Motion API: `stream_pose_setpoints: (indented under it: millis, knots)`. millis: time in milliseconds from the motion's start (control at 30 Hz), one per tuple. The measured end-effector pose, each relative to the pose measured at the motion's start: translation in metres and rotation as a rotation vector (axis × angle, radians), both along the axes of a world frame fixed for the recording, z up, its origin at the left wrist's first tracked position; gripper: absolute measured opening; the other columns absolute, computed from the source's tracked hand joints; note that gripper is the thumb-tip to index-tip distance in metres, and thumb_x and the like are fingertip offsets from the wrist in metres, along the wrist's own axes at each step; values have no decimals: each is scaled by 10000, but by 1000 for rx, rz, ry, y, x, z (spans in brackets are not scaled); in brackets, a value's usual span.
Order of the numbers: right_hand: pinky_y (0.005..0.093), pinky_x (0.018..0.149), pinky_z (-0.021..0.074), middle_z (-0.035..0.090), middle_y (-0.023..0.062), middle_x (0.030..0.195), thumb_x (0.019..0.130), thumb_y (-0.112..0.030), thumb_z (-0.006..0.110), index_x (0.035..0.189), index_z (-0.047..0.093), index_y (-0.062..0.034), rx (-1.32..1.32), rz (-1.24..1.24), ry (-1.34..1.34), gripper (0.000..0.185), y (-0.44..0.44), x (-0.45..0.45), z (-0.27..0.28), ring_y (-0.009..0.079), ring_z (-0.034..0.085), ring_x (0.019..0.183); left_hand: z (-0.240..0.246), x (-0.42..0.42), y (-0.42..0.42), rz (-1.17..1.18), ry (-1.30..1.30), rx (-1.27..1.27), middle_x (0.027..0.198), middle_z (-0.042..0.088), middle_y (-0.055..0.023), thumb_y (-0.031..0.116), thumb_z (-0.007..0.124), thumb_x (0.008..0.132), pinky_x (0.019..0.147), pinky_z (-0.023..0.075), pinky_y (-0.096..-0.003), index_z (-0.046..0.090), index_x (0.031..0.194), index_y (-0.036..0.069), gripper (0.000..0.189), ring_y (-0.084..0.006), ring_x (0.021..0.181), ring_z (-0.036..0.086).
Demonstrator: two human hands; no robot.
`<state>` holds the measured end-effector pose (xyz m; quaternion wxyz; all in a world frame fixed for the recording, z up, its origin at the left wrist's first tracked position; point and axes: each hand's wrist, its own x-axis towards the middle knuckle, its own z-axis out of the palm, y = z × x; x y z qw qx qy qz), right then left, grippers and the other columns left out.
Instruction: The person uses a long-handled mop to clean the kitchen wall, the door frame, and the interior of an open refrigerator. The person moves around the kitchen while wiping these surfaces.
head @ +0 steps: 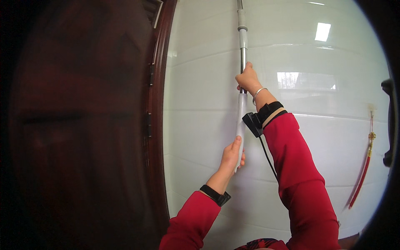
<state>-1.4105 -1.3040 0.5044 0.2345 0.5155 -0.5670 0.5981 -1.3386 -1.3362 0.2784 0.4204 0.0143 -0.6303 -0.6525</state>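
Observation:
A long pole [243, 40] with grey-white sleeves and bare metal sections runs up past the top edge of the view, so its far end is hidden. My left hand [232, 154] grips the lower end of its white handle [241, 109], thumb lying along the shaft. Higher up, my right hand [248, 76] is wrapped around the metal section just above that handle. Both wrists carry black straps, and a small black device [253, 124] with a cable sits at the right one.
White glossy wall tiles [203, 134] lie behind the pole. A dark brown panelled door [81, 140] with its frame [157, 125] and hinges fills the left side. At right hangs a red tassel ornament [359, 181] on the wall, near a black object [390, 122] at the rim.

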Motion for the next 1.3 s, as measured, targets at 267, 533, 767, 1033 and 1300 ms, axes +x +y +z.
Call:
stream_pose_setpoints:
  millis: [267,533,767,1033,1300]
  knots:
    - [362,392,476,562,224,735,735,23,428,1025,300,52,188,103,73,318,-20,30,39,288,598,489,33,18,30,90,44,175,522,465,-41,589,378,853,301,314,-264,469,778,35,567,-131,362,443]
    - [421,492,497,577,240,688,794,-160,553,1037,312,53,105,299,57,403,-43,7,11,342,597,522,9,13,27,172,-41,235,505,451,-44,565,347,872,320,325,-283,477,742,48,549,-144,365,435]
    - [476,552,452,568,281,723,820,-191,507,1269,228,76,177,412,39,593,1,-12,-181,433,560,629,-167,10,98,324,-173,257,525,495,-59,467,352,897,414,379,-300,514,746,33,487,-164,404,460]
    - [283,418,435,483,47,624,779,-81,548,1040,405,1,302,736,-451,308,50,25,-264,138,520,474,-263,41,139,135,-169,313,565,497,-69,450,303,922,435,384,-298,499,760,31,490,-170,452,475]
    - [287,366,413,478,49,577,771,-99,592,820,410,-25,229,473,-353,202,32,-32,-186,131,489,411,-195,-48,101,2,-165,403,568,501,-73,499,320,900,410,401,-309,490,787,34,508,-178,437,484]
